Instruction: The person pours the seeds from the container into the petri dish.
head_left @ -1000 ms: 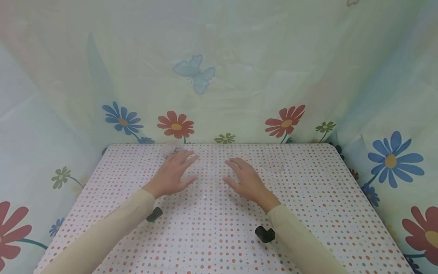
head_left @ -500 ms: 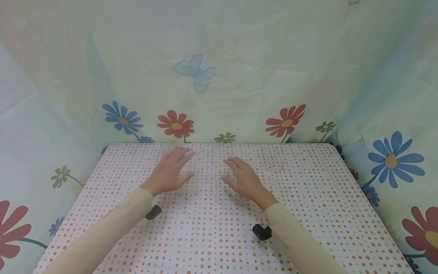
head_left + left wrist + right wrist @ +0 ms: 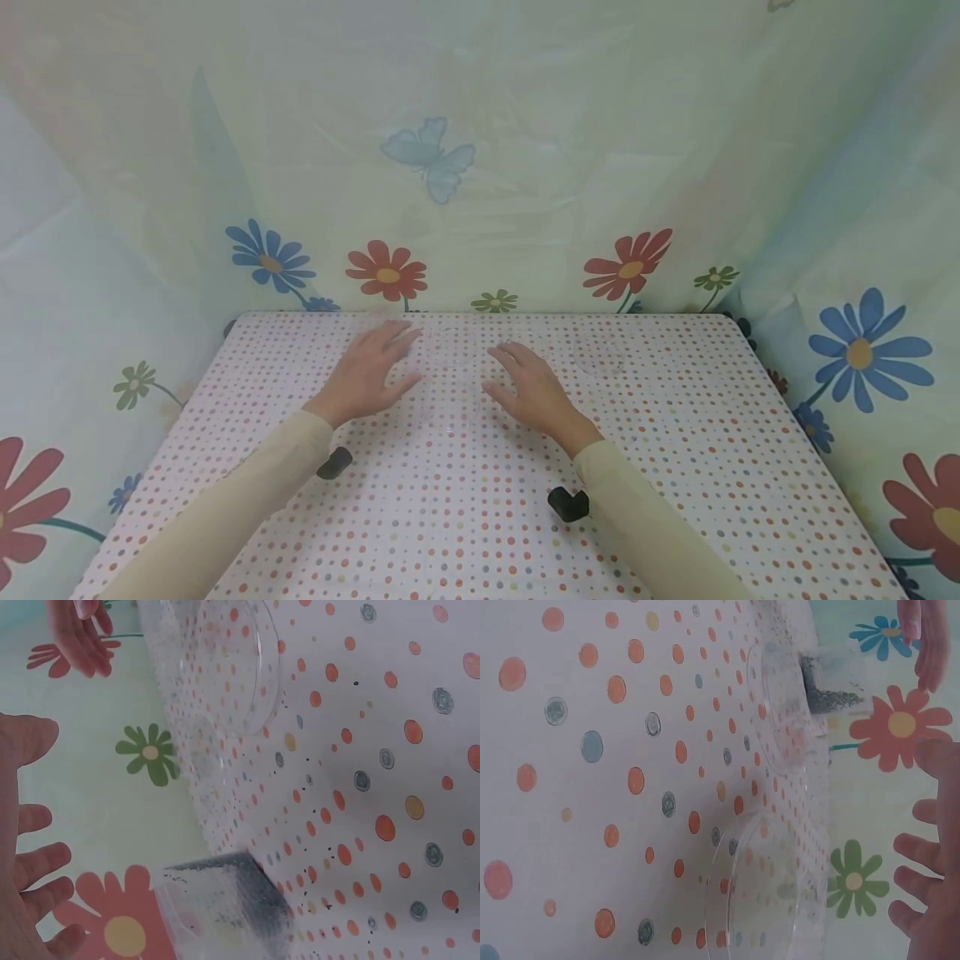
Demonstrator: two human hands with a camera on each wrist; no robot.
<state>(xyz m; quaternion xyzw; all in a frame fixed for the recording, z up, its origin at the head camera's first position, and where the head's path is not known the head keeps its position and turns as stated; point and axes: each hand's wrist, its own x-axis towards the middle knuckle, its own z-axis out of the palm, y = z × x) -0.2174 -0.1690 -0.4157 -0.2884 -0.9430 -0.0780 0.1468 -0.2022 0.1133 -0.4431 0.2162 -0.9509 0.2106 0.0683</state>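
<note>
My left hand [image 3: 363, 371] is over the far left half of the table, fingers extended and holding nothing. Beyond it, a clear container [image 3: 225, 907] with dark grains inside shows in the left wrist view; in the head view the hand mostly covers it. Fingers spread, my right hand [image 3: 536, 392] faces the left one across a gap and is likewise without anything in its grasp. Clear, round shallow dishes lie on the table: one dish [image 3: 761, 900] is near the right hand, another dish [image 3: 776, 712] stands close to the grain container.
A dotted cloth covers the table [image 3: 465, 517], whose far edge meets a flowered curtain [image 3: 525, 183]. Small dark specks [image 3: 307, 780] are scattered on the cloth near the container. A black piece [image 3: 334, 463] shows at the left wrist, another black piece [image 3: 568, 504] at the right.
Both hands have drifted slightly left, the left one also a little toward the far edge. The dark grains, seen earlier past the left hand, are now covered by it in the head view.
</note>
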